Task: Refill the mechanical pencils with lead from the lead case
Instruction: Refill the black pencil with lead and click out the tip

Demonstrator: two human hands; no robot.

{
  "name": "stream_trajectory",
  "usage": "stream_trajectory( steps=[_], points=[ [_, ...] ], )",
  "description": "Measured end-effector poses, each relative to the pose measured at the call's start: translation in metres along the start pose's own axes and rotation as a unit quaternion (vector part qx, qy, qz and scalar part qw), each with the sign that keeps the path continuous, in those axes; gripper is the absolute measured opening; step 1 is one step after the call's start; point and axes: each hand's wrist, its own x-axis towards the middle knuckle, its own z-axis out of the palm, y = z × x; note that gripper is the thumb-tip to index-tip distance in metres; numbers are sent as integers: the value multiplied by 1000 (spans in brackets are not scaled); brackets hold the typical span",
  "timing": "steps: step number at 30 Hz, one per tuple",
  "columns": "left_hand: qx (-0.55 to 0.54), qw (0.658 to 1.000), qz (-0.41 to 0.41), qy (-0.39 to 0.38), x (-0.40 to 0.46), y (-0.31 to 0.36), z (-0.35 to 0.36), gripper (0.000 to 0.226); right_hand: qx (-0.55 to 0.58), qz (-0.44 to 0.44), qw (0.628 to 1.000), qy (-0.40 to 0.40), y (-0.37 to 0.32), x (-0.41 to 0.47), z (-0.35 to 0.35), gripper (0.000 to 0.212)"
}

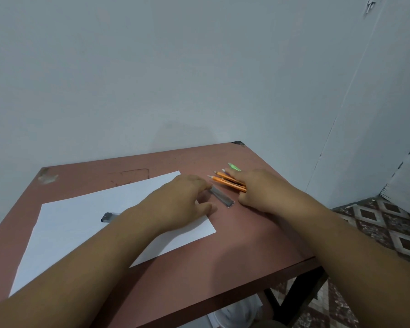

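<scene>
A clear grey lead case [223, 197] lies on the brown table [223, 252], just off the right edge of a white sheet of paper [81, 223]. My left hand [180, 204] rests on the paper, its fingertips touching the case's far end and its thumb spread beside the near end. Several orange mechanical pencils [225, 179] lie in a bunch further right, tips pointing left. My right hand [260, 192] covers their rear ends, fingers curled over them and thumb tucked beside. A green pencil end [233, 166] shows beyond the fingers. A second lead case [108, 217] lies on the paper, partly behind my left forearm.
The table stands against a pale wall, with its right edge and front corner close to my right forearm. Patterned floor tiles [388, 233] show beyond that edge. A dark table leg [301, 297] runs down at the front right.
</scene>
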Motion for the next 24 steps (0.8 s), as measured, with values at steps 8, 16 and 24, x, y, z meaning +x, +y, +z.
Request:
stream_trajectory(
  steps=[8,16,24],
  points=[
    [2,1000,-3,11,-7,-6,-7,51,32,16,999,23,-1,2,5,78],
    [39,999,-22,-6,-29,-36,-14,52,67,-33,996,56,-28,5,0,68],
    [42,995,-87,6,-79,-79,-25,48,78,-78,994,7,-100,9,10,79]
  ],
)
